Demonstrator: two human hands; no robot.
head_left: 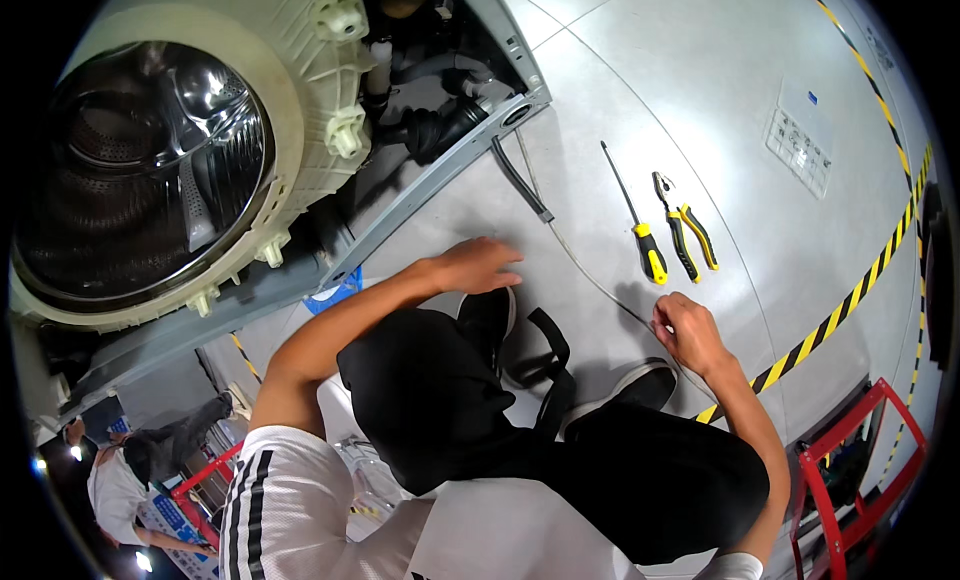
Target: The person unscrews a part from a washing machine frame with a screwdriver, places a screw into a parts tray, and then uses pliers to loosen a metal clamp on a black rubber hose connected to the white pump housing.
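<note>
The right hand (688,332) is pinched shut on a thin grey cable (590,277) that runs across the grey floor (700,100) toward the opened washing machine (300,130). The left hand (477,265) lies open, fingers spread, palm down on the floor just in front of the machine's lower frame rail. Beyond the cable, well apart from both hands, a yellow-handled screwdriver (640,230) and yellow-and-black pliers (685,235) lie side by side. The person's black shoes (640,385) rest between the hands.
</note>
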